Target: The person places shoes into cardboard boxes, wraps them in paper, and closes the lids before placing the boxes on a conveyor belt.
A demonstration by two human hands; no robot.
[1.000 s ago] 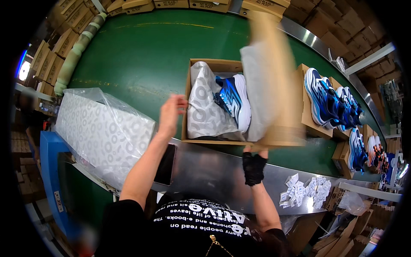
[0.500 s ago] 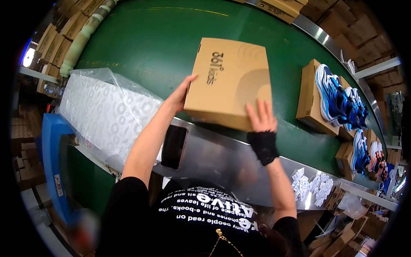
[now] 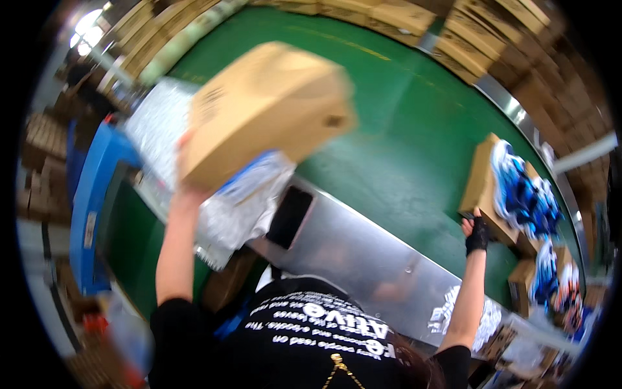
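My left hand grips the left end of a closed brown shoebox, raised and tilted above the white-patterned plastic wrap at the left. The box is smeared by motion, and most of my fingers are hidden by it. Far to the right, my right hand, in a black wrist band, closes its thumb and fingers on the near corner of another brown shoebox. Blue and white sneakers rest on that box.
A black phone lies on the metal ledge along the green belt. White paper tags are heaped at the ledge's right. More shoes and boxes stand beyond. A blue frame rises at the left; stacked boxes line the back.
My left hand has lifted the closed shoebox off the belt and swung it left. My right hand has let go of it and moved right to the box with the sneakers.
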